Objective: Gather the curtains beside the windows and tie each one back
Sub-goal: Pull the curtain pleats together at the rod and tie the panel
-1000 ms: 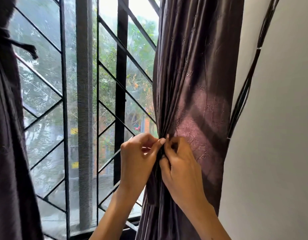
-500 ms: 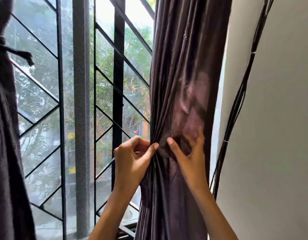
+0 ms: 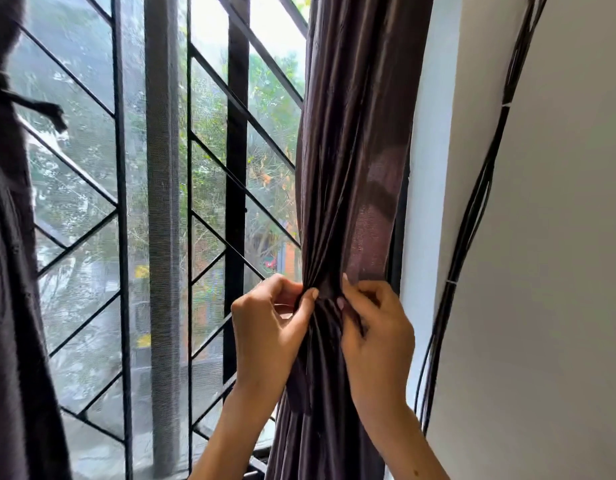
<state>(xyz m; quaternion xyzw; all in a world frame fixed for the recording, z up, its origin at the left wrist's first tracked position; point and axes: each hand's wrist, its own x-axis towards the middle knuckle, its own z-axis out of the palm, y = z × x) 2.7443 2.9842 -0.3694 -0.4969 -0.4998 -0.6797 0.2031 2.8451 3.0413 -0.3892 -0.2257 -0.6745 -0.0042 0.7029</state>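
Head view. A dark brown curtain (image 3: 348, 161) is seen hanging right of centre in the frame, gathered into tight vertical folds and narrowed to a waist at mid-height. At that waist the fabric is pinched from the left by the left hand (image 3: 268, 327), thumb pressed against curled fingers, and from the right by the right hand (image 3: 375, 327), whose fingers are curled onto the folds with a dark strip of cloth caught under them. Whether that strip is a separate tie cannot be told.

A second curtain (image 3: 12, 271) is noted along the left edge of the frame, bound by a knotted tie (image 3: 39, 109) in the upper left. A black window grille (image 3: 119, 209) fills the centre. Black cables (image 3: 472, 220) are fixed down the white wall (image 3: 549, 271) at the right.
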